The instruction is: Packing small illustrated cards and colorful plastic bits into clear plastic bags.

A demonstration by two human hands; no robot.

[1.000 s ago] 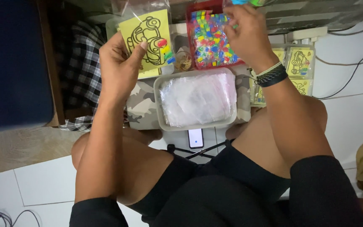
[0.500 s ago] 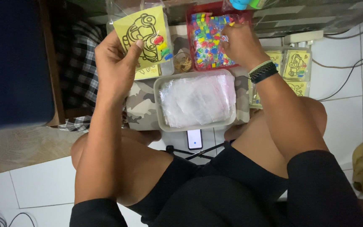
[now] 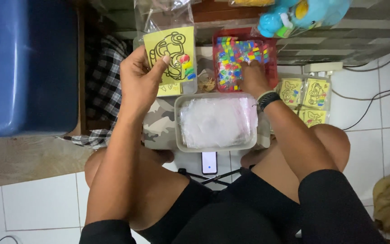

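Yellow card with a black outline drawing and a few coloured patches, sealed in a clear bag, sits at about eleven o'clock in the view, pinched in the left hand: the thumb presses its face and the fingers curl behind.

By size, the blue plastic bin comes first, filling the nine-to-ten o'clock side. Beside it, toward the centre, lies a black-and-white checked cloth. A grey tray holding a stack of clear plastic bags sits dead centre, resting on a camouflage-patterned cloth. At twelve o'clock, just beyond the tray, is a red tray full of small multicoloured pieces; the right hand, with a dark band at the wrist, reaches into it with fingers bent down among the pieces, though whether they grip anything cannot be told. At one o'clock lies a blue soft toy. At two to three o'clock, a small pile of bagged yellow cards rests on the white tiles. A phone lies at six o'clock from the grey tray, between the knees.
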